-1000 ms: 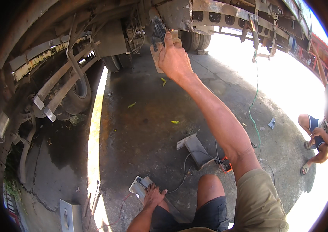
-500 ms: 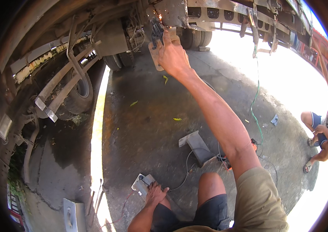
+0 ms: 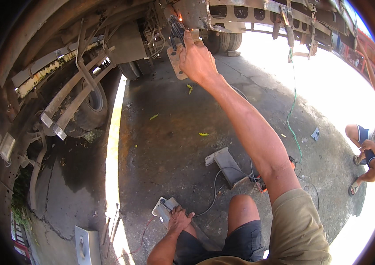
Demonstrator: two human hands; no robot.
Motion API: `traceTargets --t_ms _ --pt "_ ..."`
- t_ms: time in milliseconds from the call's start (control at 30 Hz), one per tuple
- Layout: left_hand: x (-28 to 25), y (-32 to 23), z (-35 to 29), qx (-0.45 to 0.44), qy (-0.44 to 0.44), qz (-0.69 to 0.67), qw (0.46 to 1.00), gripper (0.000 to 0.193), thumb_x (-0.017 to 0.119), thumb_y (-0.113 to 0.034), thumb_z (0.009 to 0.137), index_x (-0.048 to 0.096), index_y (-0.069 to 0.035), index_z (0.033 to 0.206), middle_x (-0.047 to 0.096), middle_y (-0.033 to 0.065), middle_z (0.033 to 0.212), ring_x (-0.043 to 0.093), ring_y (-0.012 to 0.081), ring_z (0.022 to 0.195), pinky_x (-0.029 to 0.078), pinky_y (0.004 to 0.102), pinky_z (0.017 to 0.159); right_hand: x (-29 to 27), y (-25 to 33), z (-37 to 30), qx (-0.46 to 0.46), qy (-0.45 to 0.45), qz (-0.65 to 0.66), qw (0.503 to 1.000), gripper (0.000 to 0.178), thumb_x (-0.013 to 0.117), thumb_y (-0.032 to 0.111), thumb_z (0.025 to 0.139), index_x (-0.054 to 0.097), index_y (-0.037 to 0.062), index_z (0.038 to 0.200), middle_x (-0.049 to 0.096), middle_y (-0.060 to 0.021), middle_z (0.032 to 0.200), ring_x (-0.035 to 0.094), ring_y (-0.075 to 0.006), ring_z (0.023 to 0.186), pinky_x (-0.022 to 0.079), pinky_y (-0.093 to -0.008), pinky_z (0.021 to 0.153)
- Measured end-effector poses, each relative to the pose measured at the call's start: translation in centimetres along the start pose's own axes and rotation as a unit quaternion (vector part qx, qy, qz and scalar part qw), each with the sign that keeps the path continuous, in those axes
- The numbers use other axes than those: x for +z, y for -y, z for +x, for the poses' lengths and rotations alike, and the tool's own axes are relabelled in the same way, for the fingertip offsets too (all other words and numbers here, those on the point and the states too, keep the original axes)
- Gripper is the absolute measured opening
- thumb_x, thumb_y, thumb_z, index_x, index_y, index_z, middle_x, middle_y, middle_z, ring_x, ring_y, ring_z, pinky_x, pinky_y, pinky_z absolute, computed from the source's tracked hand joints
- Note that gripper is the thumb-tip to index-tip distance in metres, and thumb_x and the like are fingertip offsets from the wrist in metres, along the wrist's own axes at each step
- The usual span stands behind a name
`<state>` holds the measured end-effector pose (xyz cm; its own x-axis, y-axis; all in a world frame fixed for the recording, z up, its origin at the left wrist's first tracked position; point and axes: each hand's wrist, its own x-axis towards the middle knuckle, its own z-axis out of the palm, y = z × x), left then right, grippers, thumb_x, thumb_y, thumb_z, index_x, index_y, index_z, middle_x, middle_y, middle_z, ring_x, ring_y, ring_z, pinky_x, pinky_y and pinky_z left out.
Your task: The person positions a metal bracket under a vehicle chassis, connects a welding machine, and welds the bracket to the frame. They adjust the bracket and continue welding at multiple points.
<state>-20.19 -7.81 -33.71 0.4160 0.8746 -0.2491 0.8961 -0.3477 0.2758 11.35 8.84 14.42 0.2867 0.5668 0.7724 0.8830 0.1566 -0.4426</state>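
My right hand [image 3: 197, 62] reaches far forward under the truck body, closed round a dark welding holder [image 3: 177, 32]. A small orange glow [image 3: 180, 18] burns at its tip, against a rusty metal part [image 3: 189, 13] of the truck. Just below the fingers hangs a brown plate with holes [image 3: 176, 66]; what it is fixed to is hidden. My left hand [image 3: 179, 219] is low by my left knee, its fingers lying over the near end of a grey metal bracket [image 3: 160, 210], thumb apart. A dark piece lies on that bracket, partly hidden by the fingers.
Another metal bracket [image 3: 227, 165] lies on the concrete beside a grey cable [image 3: 215, 194]. A green cord [image 3: 290, 117] hangs at the right. Truck wheels [image 3: 91, 106] and bent steel bars stand left. A metal box [image 3: 87, 247] is near left. Another person [image 3: 366, 152] squats at the right.
The sparks at the tool's tip have shrunk to a small glow. My right hand has shifted very slightly left in the view; the left hand stays put.
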Motion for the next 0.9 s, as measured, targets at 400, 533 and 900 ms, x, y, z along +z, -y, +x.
traceTargets --t_ms 400,533,900 --pt "-0.2 -0.1 0.0 -0.001 0.014 0.000 1.000 0.064 0.065 -0.056 0.092 0.071 -0.002 0.128 0.054 0.0132 0.146 0.042 0.0339 0.142 0.028 0.0519 0.122 0.2 -1.3 0.6 -0.015 0.009 -0.004 1.000 0.065 0.053 0.023 0.099 0.034 0.0002 0.157 0.061 -0.0360 0.125 0.066 -0.0507 0.110 0.054 -0.0565 0.094" --pt "-0.2 -0.1 0.1 0.000 0.019 0.005 1.000 0.064 0.065 -0.056 0.093 0.071 -0.002 0.128 0.054 0.0134 0.146 0.042 0.0339 0.142 0.028 0.0522 0.122 0.4 -1.3 0.4 -0.020 -0.007 -0.003 1.000 0.062 0.052 0.022 0.099 0.038 0.0001 0.155 0.060 -0.0342 0.130 0.065 -0.0499 0.112 0.053 -0.0560 0.097" --pt "-0.1 -0.1 0.1 -0.008 0.021 0.005 1.000 0.066 0.064 -0.057 0.093 0.070 -0.002 0.129 0.051 0.0138 0.150 0.040 0.0340 0.144 0.027 0.0522 0.123 -0.1 -1.0 0.1 -0.016 0.006 0.002 1.000 0.063 0.052 0.018 0.096 0.038 -0.0013 0.155 0.062 -0.0345 0.125 0.066 -0.0496 0.110 0.054 -0.0552 0.095"
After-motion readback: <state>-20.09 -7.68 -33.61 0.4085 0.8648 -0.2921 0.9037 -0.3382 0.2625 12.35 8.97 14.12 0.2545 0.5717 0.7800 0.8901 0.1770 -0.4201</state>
